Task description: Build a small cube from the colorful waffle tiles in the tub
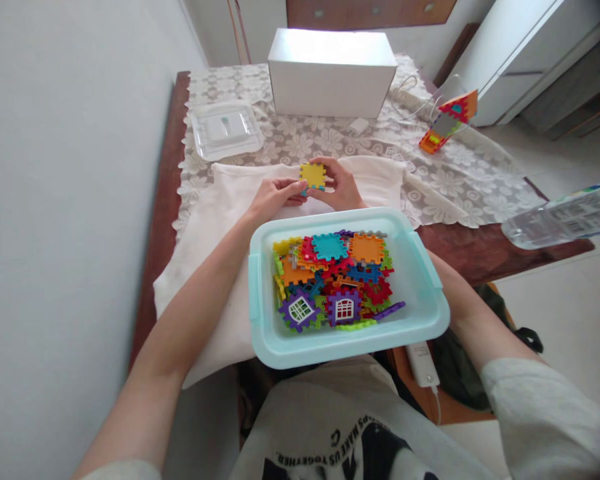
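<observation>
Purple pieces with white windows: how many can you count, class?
2, both toward the wearer's side of the light-blue tub: the left window piece, and the right window piece beside it. More may be hidden underneath.

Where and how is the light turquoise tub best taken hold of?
Probably the tub is best held by both short ends, coming from the left and the right. Its wide rim flares outward there, and a tab-like strip sits at each end. The toothed pieces are heaped nearer the left end, so keeping it level seems wise.
</observation>
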`<state>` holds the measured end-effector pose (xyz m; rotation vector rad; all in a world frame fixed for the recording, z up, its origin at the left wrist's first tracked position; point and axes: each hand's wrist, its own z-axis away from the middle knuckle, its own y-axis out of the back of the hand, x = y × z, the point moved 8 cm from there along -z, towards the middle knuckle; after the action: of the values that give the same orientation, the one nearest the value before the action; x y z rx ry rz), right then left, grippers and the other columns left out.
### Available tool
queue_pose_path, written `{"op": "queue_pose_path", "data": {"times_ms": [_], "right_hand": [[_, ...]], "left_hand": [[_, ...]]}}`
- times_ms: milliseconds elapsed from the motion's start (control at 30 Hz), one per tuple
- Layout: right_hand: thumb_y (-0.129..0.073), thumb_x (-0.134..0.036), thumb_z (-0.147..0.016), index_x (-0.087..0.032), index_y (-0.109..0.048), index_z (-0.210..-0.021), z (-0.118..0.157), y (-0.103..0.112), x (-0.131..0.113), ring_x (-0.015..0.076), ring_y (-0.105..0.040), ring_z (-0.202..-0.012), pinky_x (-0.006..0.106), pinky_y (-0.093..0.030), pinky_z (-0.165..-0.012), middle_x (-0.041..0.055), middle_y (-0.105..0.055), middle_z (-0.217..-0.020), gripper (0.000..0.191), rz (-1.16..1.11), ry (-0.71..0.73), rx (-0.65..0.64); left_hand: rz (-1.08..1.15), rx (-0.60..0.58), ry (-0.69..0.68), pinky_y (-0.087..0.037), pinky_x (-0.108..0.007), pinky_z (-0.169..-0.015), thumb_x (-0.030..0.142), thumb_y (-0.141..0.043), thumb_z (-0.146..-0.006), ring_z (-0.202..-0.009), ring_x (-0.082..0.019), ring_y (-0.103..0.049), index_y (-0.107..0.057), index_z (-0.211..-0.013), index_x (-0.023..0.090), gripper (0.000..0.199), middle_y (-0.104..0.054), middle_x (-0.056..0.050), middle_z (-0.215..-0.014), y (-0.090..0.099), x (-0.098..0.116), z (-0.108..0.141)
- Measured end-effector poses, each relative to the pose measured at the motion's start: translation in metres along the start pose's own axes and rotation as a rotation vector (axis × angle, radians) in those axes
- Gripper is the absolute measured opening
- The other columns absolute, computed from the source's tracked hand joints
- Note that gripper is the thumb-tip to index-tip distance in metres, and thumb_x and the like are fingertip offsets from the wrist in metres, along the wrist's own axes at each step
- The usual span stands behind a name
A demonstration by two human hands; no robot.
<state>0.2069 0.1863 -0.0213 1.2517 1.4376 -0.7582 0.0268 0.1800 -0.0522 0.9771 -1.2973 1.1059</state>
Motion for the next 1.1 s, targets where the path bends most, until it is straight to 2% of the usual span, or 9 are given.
{"op": "queue_pose_path", "data": {"times_ms": [233, 400, 533, 667, 733, 867, 1000, 1100], "right_hand": [[-0.096, -0.062, -0.064, -0.05, -0.081, -0.124, -0.0001, -0.0008, -0.0054, 0.0397, -0.075, -0.143, 0.065, -0.062, -0.128, 0.0047, -0.08, -0.148, 0.064, -0.013, 0.035, -0.001], [-0.095, -0.058, -0.066, -0.051, -0.081, -0.129, 0.0006, -0.0023, -0.0057, 0.0395, -0.07, -0.151, 0.064, -0.058, -0.134, 0.0041, -0.079, -0.153, 0.065, 0.022, 0.064, -0.022], [-0.094, -0.055, -0.064, -0.054, -0.081, -0.139, 0.0011, -0.0071, -0.0012, 0.042, -0.064, -0.158, 0.063, -0.051, -0.141, 0.0018, -0.076, -0.16, 0.077, 0.073, 0.07, -0.077], [-0.095, -0.051, -0.067, -0.055, -0.079, -0.141, 0.0009, -0.0087, -0.0014, 0.0416, -0.066, -0.156, 0.064, -0.051, -0.141, -0.0006, -0.073, -0.164, 0.077, 0.097, 0.119, -0.098], [-0.095, -0.05, -0.066, -0.054, -0.08, -0.139, 0.0004, -0.0093, -0.0009, 0.042, -0.068, -0.152, 0.065, -0.052, -0.139, 0.0001, -0.075, -0.162, 0.074, 0.12, 0.125, -0.105], [-0.097, -0.05, -0.06, -0.053, -0.084, -0.13, -0.0001, -0.0065, 0.0012, 0.0437, -0.07, -0.15, 0.066, -0.053, -0.137, 0.0025, -0.079, -0.155, 0.071, 0.145, 0.093, -0.059], [-0.099, -0.047, -0.056, -0.051, -0.086, -0.127, 0.0009, -0.006, 0.0028, 0.046, -0.065, -0.157, 0.066, -0.048, -0.14, 0.0054, -0.079, -0.156, 0.072, 0.127, 0.07, -0.049], [-0.099, -0.047, -0.06, -0.051, -0.085, -0.131, 0.001, -0.0072, 0.0015, 0.045, -0.067, -0.154, 0.065, -0.049, -0.139, 0.0051, -0.078, -0.158, 0.073, 0.157, 0.108, -0.08]], "left_hand": [[0.036, -0.013, 0.0, -0.071, -0.028, -0.086, 0.059, -0.109, -0.074, -0.088, -0.02, -0.085, -0.09, -0.107, 0.015, 0.058, -0.09, -0.013, -0.108, 0.0, 0.0009, -0.0007], [0.063, 0.013, 0.014, -0.071, -0.027, -0.084, 0.069, -0.105, -0.079, -0.092, -0.021, -0.086, -0.088, -0.112, 0.016, 0.064, -0.09, -0.013, -0.111, 0.0016, -0.0028, -0.0022], [0.102, 0.016, -0.028, -0.072, -0.029, -0.091, 0.067, -0.109, -0.074, -0.108, -0.025, -0.086, -0.088, -0.118, 0.015, 0.072, -0.088, -0.014, -0.125, 0.0009, -0.001, -0.0017], [0.132, -0.013, -0.048, -0.072, -0.028, -0.088, 0.069, -0.112, -0.067, -0.114, -0.028, -0.086, -0.089, -0.121, 0.015, 0.08, -0.088, -0.014, -0.129, -0.0026, 0.0003, -0.001], [0.113, -0.017, -0.056, -0.072, -0.029, -0.087, 0.071, -0.112, -0.066, -0.116, -0.029, -0.086, -0.089, -0.118, 0.016, 0.079, -0.088, -0.013, -0.129, -0.0033, 0.0005, -0.0012], [0.066, -0.016, -0.055, -0.072, -0.029, -0.086, 0.081, -0.103, -0.074, -0.114, -0.03, -0.087, -0.089, -0.114, 0.016, 0.077, -0.09, -0.014, -0.121, -0.0033, -0.0009, -0.0019], [0.061, -0.022, -0.055, -0.072, -0.03, -0.086, 0.077, -0.103, -0.079, -0.111, -0.03, -0.087, -0.088, -0.116, 0.014, 0.075, -0.089, -0.015, -0.116, -0.0025, -0.0023, -0.002], [0.073, -0.058, -0.075, -0.073, -0.03, -0.084, 0.079, -0.104, -0.077, -0.114, -0.031, -0.087, -0.089, -0.118, 0.014, 0.078, -0.089, -0.015, -0.121, -0.0045, -0.0011, -0.0015]]}}
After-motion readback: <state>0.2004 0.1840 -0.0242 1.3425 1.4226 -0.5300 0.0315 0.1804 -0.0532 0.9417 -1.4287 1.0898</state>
